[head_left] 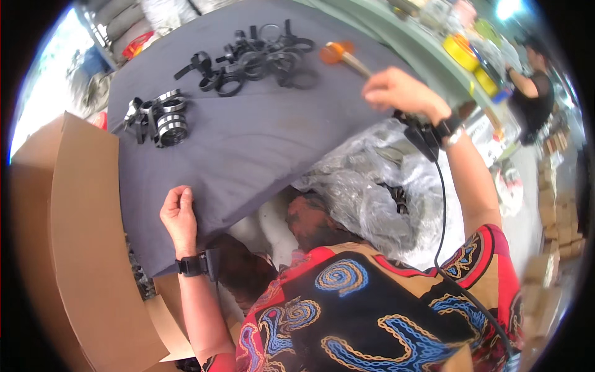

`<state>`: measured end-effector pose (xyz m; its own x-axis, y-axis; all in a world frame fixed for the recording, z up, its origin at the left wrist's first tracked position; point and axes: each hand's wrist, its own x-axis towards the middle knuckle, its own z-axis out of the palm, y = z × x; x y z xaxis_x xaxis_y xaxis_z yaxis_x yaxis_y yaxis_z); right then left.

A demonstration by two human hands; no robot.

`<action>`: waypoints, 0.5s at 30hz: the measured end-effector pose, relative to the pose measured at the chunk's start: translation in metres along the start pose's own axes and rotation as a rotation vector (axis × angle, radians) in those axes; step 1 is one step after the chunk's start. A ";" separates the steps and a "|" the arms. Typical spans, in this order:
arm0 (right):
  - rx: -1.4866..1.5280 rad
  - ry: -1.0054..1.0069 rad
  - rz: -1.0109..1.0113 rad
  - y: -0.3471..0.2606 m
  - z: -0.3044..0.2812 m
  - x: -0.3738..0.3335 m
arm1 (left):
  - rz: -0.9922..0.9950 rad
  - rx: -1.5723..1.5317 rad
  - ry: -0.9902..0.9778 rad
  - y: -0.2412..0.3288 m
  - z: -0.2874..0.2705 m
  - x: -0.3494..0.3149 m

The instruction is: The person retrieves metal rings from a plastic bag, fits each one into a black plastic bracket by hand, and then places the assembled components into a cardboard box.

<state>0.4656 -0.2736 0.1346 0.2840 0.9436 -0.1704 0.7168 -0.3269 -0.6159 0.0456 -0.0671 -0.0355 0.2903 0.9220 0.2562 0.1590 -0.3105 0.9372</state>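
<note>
My right hand [403, 93] is closed around the pale handle of a small mallet [338, 53] with an orange head, above the far right of the cloth-covered table [260, 149]. The hand and the head look slightly blurred. By the near left edge of the table my left hand [179, 211] rests with its fingers curled and thumb on top; nothing shows in it. Beyond it sits a small stack of black and silver ring-shaped pieces [171, 128]. A loose pile of black ring-shaped bands [254, 62] lies toward the far side.
A tall open cardboard box [87, 235] stands against the table's left side. Clear plastic bags [378, 186] fill the space in front of the table at right. A cable [441, 217] hangs from my right wrist. Another person [533, 93] works at the far right, near yellow tape rolls [462, 53].
</note>
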 end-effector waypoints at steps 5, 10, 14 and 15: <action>0.310 -0.214 0.413 0.100 0.075 -0.077 | 0.084 0.146 0.026 0.000 -0.008 -0.006; -0.693 -0.432 0.314 0.231 0.193 -0.121 | 0.133 0.212 -0.010 0.002 0.004 -0.007; -0.302 0.006 0.927 0.263 0.253 -0.158 | 0.134 0.252 -0.010 0.004 -0.006 -0.010; -0.295 0.007 0.932 0.269 0.256 -0.162 | 0.137 0.254 -0.018 0.001 -0.004 -0.009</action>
<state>0.4491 -0.5004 -0.2002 0.8206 0.3000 -0.4865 0.3331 -0.9427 -0.0194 0.0399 -0.0747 -0.0355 0.3419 0.8639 0.3699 0.3477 -0.4820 0.8042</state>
